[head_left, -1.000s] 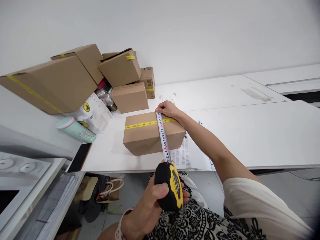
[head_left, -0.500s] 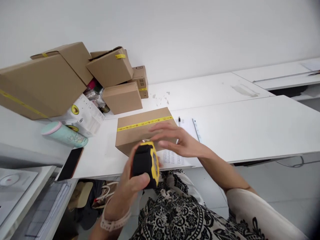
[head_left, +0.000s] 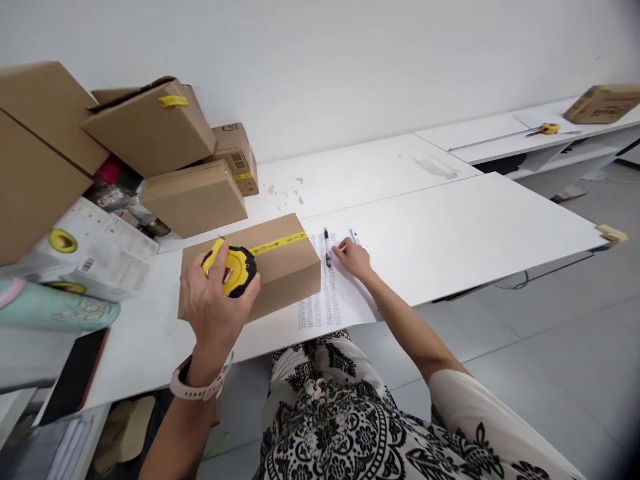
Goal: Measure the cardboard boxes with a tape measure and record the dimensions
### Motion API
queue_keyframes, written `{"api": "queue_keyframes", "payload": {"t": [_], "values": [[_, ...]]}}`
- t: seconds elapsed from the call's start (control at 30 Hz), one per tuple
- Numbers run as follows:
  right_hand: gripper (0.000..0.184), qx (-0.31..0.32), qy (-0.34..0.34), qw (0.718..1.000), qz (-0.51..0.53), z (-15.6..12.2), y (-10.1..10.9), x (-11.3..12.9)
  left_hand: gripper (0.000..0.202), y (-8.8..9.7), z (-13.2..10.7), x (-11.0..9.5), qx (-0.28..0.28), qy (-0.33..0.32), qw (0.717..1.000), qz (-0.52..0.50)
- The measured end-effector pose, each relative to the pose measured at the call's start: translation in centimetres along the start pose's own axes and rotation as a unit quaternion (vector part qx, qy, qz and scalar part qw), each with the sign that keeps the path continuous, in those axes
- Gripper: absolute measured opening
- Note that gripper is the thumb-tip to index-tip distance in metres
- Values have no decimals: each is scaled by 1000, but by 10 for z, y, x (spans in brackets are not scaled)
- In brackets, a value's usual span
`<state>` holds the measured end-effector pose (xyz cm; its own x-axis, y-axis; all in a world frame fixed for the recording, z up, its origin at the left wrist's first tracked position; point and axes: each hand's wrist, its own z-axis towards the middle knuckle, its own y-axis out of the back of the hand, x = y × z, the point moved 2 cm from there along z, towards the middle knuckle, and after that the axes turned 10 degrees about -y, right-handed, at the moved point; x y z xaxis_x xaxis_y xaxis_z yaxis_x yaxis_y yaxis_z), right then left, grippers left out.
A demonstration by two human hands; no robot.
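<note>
My left hand [head_left: 215,300] is closed around a yellow and black tape measure [head_left: 240,270], above the left part of a closed cardboard box [head_left: 285,283] with yellow printed tape along its top. To the right of the box lies a printed sheet of paper [head_left: 320,310] with columns of small text. A clear pen with black ends [head_left: 328,248] rests on the paper. My right hand [head_left: 353,257] is over the sheet just right of the pen, its fingers bent and slightly apart, the thumb close to the barrel. Whether it touches the pen is hard to see.
Stacked cardboard boxes [head_left: 155,133], a white carton with avocado pictures [head_left: 95,253], a mint bottle [head_left: 60,308] and a dark phone [head_left: 75,373] crowd the left. Another tape measure [head_left: 549,129] and a box [head_left: 603,105] are on the far-right shelf. The table's front edge [head_left: 430,300] runs before me.
My left hand has moved left and forward with the tape measure, now over the box. My right hand has left the box's top for the pen. The view has turned right.
</note>
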<state>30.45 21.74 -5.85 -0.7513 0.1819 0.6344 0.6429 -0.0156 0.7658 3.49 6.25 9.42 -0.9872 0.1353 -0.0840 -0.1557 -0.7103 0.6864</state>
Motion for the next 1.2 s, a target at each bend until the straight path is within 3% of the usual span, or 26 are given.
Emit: {"api": "queue_keyframes", "payload": {"t": [0.1,0.2,0.3,0.47,0.57,0.67,0.73,0.77,0.87,0.9,0.93,1.0,1.07,1.13,1.2], "values": [[44,-8,21,996,-83,12,-18,24,55,-13,0,8,-45,-15,999,26],[38,-19,74,991,-112,16,-33,30,49,-25,5,25,-76,-28,996,40],[39,-16,110,988,-107,14,-34,15,50,-39,16,51,-86,-32,995,38],[37,-2,157,983,-99,7,-13,-25,49,-58,43,103,-67,-3,997,31],[39,12,195,978,-79,4,0,-43,61,-57,48,107,-81,-10,995,54],[42,36,212,975,-57,4,11,-52,83,-55,32,64,-156,-90,983,41],[44,57,196,979,-29,4,18,-53,69,-66,10,13,-177,-189,964,-63],[44,73,180,981,3,4,22,-52,60,-78,-1,-15,-124,-233,954,-141],[43,133,136,964,186,4,37,-48,34,-131,-29,-90,55,-286,938,-189],[42,142,130,948,254,4,43,-47,41,-154,-35,-107,196,-268,922,-201],[40,145,130,930,312,3,49,-45,52,-172,-39,-120,252,-261,910,-201],[35,129,144,904,381,3,58,-41,68,-201,-42,-134,319,-249,892,-201],[31,90,152,899,400,4,64,-38,77,-218,-41,-136,345,-243,885,-200],[28,37,135,906,399,8,63,-34,79,-226,-41,-134,364,-235,879,-200],[39,-2,96,910,403,16,57,-31,80,-227,-42,-132,371,-229,878,-199]]}}
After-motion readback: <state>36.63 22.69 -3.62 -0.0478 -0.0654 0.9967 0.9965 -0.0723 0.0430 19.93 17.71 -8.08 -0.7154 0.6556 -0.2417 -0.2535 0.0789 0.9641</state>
